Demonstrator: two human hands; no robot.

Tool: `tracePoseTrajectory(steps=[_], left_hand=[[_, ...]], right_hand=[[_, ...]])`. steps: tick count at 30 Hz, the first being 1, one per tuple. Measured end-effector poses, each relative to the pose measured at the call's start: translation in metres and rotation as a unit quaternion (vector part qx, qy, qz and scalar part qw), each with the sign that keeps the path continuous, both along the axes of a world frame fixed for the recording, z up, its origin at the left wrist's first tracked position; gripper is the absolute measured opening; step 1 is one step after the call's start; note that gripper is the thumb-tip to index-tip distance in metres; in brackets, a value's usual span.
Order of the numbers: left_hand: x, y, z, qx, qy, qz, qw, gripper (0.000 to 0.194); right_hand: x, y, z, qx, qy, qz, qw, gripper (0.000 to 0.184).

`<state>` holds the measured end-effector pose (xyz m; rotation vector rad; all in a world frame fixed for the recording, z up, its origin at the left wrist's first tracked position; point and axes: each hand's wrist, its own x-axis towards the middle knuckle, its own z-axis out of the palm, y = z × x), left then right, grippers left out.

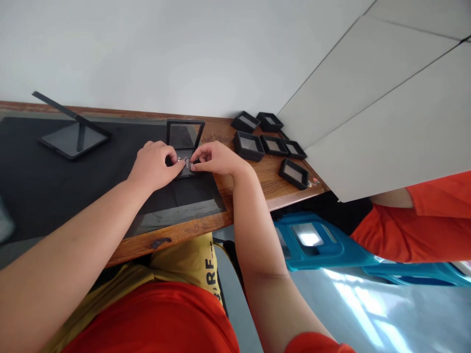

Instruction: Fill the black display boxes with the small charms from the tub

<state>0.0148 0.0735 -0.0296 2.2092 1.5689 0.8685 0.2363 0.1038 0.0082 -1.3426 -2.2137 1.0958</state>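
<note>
An opened black frame-like display case (185,121) lies on the dark mat, its windowed lid raised towards the wall. Both hands work over its lower half. My left hand (156,164) comes in from the left, thumb and fingers closed at a small shiny, beaded piece of jewellery (187,163). From the right, my right hand (215,158) pinches at the other side of the same piece. The jewellery's exact kind is too small to tell, and fingers partly cover it.
A larger open black case (73,139) stands on the mat (25,171) at left. Several small black boxes (248,145) sit at the table's right end. A white partition (397,113) rises beyond them. At right are a blue stool (324,240) and another person's orange clothing (423,225).
</note>
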Motion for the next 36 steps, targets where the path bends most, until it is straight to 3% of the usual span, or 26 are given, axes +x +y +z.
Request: tracePoseTrajectory(steps=[5, 11, 19, 24, 36], left_hand=[[-0.002, 0.0, 0.002, -0.006, 0.0, -0.031, 1.0, 0.004], [-0.003, 0.004, -0.001, -0.009, -0.002, -0.022, 1.0, 0.008], [-0.003, 0.004, 0.0, -0.023, -0.002, -0.009, 1.0, 0.015], [-0.004, 0.004, -0.002, -0.018, -0.002, -0.015, 1.0, 0.035], [-0.005, 0.002, 0.002, -0.03, 0.023, -0.022, 0.999, 0.042]], right_hand=[[0.0, 0.0, 0.001, 0.004, -0.004, -0.013, 1.0, 0.031], [-0.001, 0.001, 0.0, 0.008, -0.01, -0.01, 1.0, 0.03], [-0.002, 0.001, -0.002, 0.038, -0.008, -0.023, 0.999, 0.053], [-0.005, -0.001, -0.001, 0.059, 0.004, -0.013, 0.998, 0.051], [-0.015, -0.005, 0.0, 0.063, -0.025, -0.023, 0.997, 0.042]])
